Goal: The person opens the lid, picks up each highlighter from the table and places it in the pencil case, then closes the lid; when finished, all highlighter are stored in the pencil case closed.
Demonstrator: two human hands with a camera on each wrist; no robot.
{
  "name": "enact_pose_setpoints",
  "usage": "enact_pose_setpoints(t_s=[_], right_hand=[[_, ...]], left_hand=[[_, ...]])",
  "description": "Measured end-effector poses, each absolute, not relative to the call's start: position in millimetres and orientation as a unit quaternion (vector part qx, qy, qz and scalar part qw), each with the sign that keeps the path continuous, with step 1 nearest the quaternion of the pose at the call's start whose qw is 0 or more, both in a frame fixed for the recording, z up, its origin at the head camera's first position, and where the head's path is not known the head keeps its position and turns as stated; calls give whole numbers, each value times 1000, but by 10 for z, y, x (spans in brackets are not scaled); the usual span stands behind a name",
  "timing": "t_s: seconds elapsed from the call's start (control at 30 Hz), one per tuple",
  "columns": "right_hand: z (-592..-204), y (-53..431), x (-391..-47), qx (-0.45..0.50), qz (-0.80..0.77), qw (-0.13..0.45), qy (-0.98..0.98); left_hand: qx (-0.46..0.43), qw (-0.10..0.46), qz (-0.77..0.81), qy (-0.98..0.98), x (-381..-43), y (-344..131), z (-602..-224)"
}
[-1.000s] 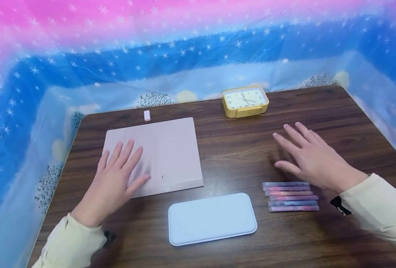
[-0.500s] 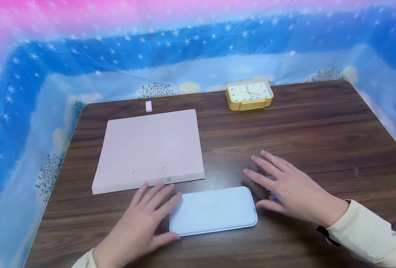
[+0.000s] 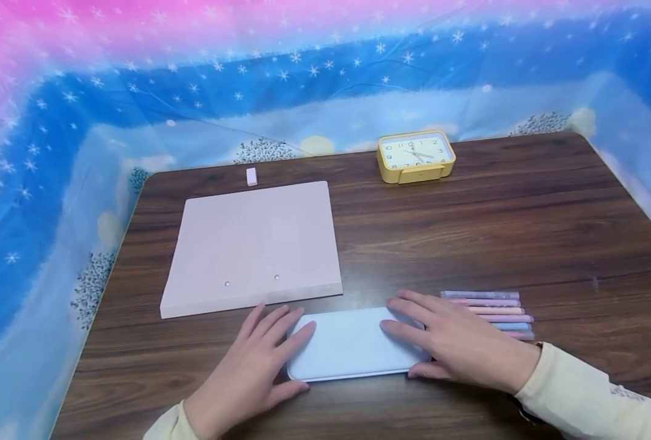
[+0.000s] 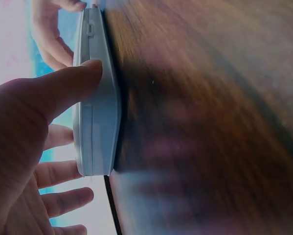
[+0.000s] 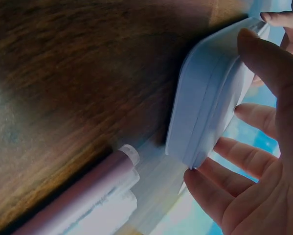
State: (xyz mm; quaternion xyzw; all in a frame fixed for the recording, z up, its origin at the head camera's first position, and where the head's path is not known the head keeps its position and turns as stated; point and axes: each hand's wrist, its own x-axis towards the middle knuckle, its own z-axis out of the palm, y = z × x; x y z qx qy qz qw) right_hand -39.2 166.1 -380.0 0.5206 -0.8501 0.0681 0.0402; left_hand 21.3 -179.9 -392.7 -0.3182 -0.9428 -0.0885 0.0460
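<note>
A pale blue, hard-shell pencil case (image 3: 347, 348) lies flat on the dark wooden table (image 3: 496, 226), lid down. My left hand (image 3: 248, 366) holds its left end, with the thumb on the near side and the index finger over the top; some of its other fingertips stand free. Over the right end, my right hand (image 3: 457, 342) holds it with thumb near and fingers spread across the top and far edge. In the left wrist view a small catch (image 4: 90, 29) shows on the side of the case. Several pastel pens (image 3: 501, 310) lie in a row beside my right hand, partly covered by it.
A pale pink folder (image 3: 253, 244) with two studs lies behind the case, to the left. Beyond it sits a small white-pink eraser (image 3: 251, 176). A yellow alarm clock (image 3: 416, 157) stands at the back edge. Patterned cloth (image 3: 325, 67) hangs around the table.
Both hands have come in from over the folder and the pens to the pencil case. The right hand has moved left and down onto its end. The pencil case lies in place.
</note>
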Motion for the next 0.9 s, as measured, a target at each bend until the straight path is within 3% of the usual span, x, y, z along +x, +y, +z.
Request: enact_pose_setpoints(t_s=[0.2,0.6,0.9], right_hand=[[-3814,1638,-364,511,69,-2,-857],[-3759,1567,-376,513,54,-28,-856],[-3617,1549,-486,505,76,-78,-856]], left_hand=[[-335,39,-101,-936,193,-1767,-3941],[-341,1,-111,-934,202,-1712,-3985],[-349,14,-116,-930,156,-1719,-3995]])
